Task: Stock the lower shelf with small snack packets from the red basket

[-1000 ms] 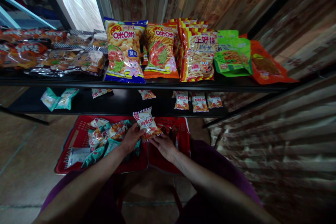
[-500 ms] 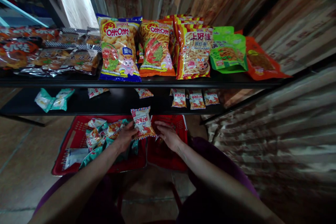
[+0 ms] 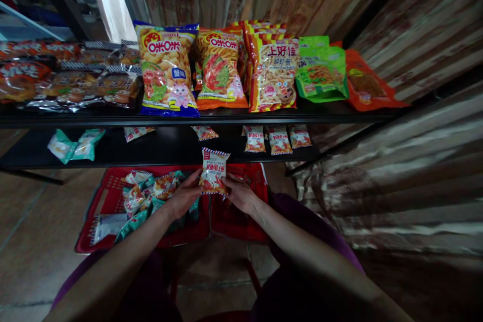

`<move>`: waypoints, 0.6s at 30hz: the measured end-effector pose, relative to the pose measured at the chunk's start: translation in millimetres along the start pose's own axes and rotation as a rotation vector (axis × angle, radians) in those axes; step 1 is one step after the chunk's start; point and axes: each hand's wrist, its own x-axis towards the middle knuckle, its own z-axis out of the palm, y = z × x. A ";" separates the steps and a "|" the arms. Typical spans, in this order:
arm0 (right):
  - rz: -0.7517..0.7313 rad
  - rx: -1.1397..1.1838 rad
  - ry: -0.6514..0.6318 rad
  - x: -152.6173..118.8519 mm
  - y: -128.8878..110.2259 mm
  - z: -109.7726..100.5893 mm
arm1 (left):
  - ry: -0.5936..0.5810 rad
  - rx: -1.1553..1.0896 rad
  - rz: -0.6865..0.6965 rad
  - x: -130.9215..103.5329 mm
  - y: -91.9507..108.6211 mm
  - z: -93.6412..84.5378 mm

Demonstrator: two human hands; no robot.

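Observation:
A small snack packet with a striped top edge, white above and orange below, is held upright between my hands in front of the lower shelf. My left hand grips its lower left edge, fingers partly behind it. At the lower right edge, my right hand has closed its thumb and fingers on the same packet. Below my left hand is a red basket of small white, orange and teal packets. A second red basket lies under my right hand; its contents are mostly hidden.
On the lower black shelf lie teal packets at left and several small orange-white packets at right. The upper shelf bears large snack bags, green pouches and an orange pouch. A patterned curtain hangs at right.
The packet has moved slightly right and straightened upright. My right hand, apart from it before, now grips its right side. The view has shifted a little.

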 end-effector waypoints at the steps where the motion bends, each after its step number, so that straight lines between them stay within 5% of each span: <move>1: -0.001 -0.001 0.003 0.8 -1.0 0.5 | 0.016 -0.007 -0.006 -1.3 0.5 1.5; 9: -0.035 -0.015 0.040 2.9 3.4 -0.1 | 0.312 0.032 0.031 -3.0 -8.9 -3.9; 18: -0.041 -0.002 0.031 1.0 9.9 2.5 | 0.320 0.010 -0.052 -10.7 -21.4 4.3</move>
